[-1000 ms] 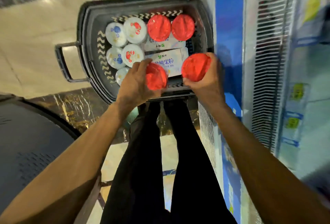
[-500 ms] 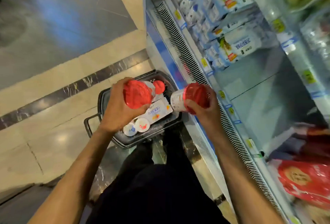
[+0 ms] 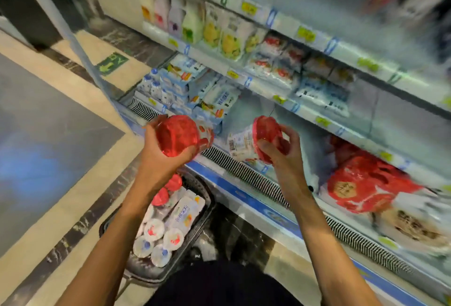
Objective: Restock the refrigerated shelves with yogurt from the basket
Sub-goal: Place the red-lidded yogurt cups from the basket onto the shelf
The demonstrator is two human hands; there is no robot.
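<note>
1. Left of centre, the left hand [image 3: 158, 161] had its grip curled round a red-lidded yogurt cup [image 3: 179, 135], with the lid facing the camera.
2. At lower centre, the basket [image 3: 207, 210] on the floor held more yogurt: white foil-topped cups, red lids and a carton pack.
3. Right of centre, the right hand [image 3: 286, 159] pinched a second cup [image 3: 246, 141] at its red lid. The cup was tipped sideways, its barcode showing.
4. The cups seemed to be in transfer to the fridge. The next move called for righting each one and setting it in the bare shelf gap [image 3: 244, 113].
</note>
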